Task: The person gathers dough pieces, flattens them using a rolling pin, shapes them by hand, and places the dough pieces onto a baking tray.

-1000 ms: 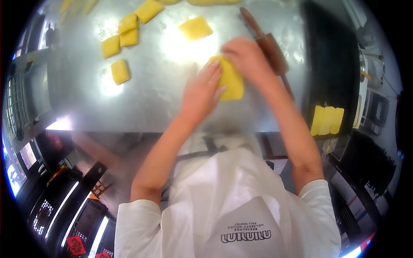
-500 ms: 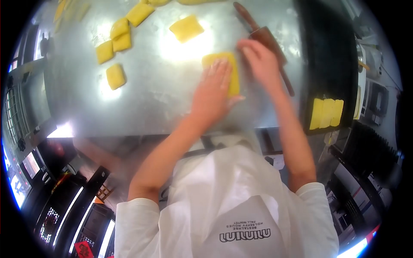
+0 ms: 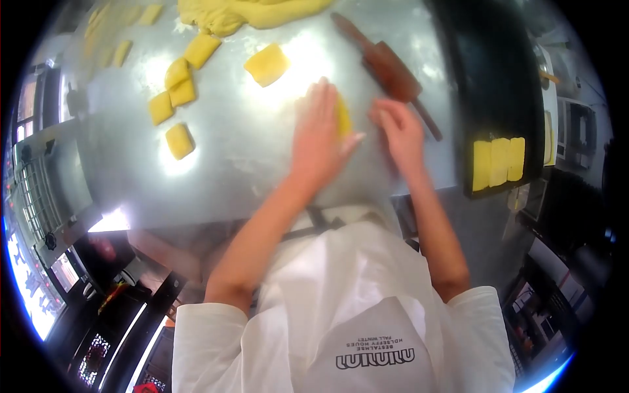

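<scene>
My left hand [image 3: 318, 131] lies palm down with fingers stretched out on a flattened piece of yellow dough [image 3: 343, 118]. It covers most of that piece, leaving just a strip along the right side in sight. To the right, my right hand [image 3: 398, 128] hovers by the dough, its fingers curled in and nothing visible in them. A reddish-brown rolling pin [image 3: 393, 72] lies at a slant just beyond the right hand, apart from it. One loose dough square [image 3: 266, 65] rests farther forward on the metal tabletop [image 3: 242, 150].
A big mass of yellow dough [image 3: 262, 12] lies at the far edge of view. Several cut dough pieces [image 3: 179, 141] are scattered along the left. On the right, a dark tray [image 3: 504, 85] holds flat yellow strips [image 3: 498, 162] at its near end.
My left hand has shifted over the dough and covers more of it. My right hand has drawn back from the rolling pin toward me, its fingers curling. The camera view has tilted slightly.
</scene>
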### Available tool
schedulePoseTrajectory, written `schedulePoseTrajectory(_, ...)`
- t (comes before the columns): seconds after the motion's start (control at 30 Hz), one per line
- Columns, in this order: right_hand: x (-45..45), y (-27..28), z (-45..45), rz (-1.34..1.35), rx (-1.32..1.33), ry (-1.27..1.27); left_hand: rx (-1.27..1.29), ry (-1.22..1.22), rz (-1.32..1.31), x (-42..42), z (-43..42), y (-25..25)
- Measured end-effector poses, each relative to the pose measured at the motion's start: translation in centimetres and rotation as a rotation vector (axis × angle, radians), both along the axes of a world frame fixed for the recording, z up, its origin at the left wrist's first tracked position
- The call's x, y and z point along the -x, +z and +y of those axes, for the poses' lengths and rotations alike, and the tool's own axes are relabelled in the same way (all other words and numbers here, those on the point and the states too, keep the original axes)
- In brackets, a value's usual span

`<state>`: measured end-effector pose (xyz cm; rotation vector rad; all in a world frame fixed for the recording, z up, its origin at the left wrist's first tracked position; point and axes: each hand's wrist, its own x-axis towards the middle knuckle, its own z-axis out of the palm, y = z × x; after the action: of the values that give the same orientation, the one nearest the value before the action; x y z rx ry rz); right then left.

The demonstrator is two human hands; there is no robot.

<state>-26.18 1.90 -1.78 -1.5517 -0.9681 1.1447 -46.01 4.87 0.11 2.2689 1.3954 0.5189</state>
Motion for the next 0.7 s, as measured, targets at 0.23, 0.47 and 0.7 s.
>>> schedulePoseTrajectory(0.23,-1.1,0.2,-0.7,-0.007,0.037,-0.024,0.059,-0.079,0.092,-2.2,-0.8,-1.3)
schedulePoseTrajectory(0.47,-2.1,1.2,-1.8,-0.037,-0.045,0.027,0.036,0.191,-0.295,1.7,1.6,0.7)
schedulePoseTrajectory(0.7,-3.6,5.1,-1.3,-0.456,-0.314,-0.033,0.327,0.124,0.093,1.3,6.7,3.2)
